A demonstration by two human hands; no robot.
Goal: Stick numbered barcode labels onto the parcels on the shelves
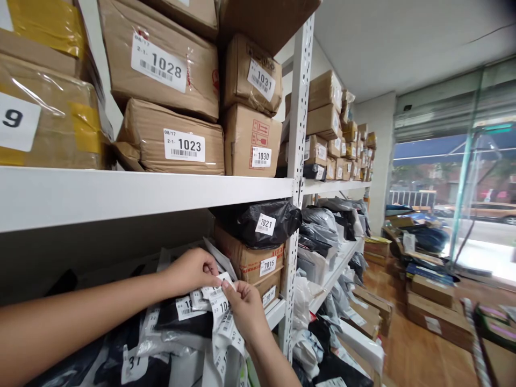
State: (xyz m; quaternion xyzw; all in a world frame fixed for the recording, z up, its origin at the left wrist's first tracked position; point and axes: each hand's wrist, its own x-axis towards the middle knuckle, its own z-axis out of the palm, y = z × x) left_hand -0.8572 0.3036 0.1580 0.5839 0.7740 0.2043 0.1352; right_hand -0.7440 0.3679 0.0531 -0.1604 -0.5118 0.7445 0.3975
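My left hand (195, 273) reaches in from the left over the lower shelf, thumb and finger pinched on the edge of a white barcode label. Close beside it, my right hand (246, 306) pinches the same label at the top of a strip of printed labels (220, 312). That strip hangs down below my fingers, with numbers and barcodes on it. Beneath my hands lie plastic mailer bags (187, 325) in black and clear wrap, some bearing labels. To the right of my left hand stands a cardboard box marked 7015 (242, 258), under a black bag marked 7021 (245, 226).
A white shelf beam (161, 196) runs above my hands, carrying numbered cardboard boxes (173, 142). The perforated upright (296, 215) stands to my right. More shelving holds grey bags (320, 223). Boxes (439, 317) lie on the wooden floor (419, 349) near a glass front.
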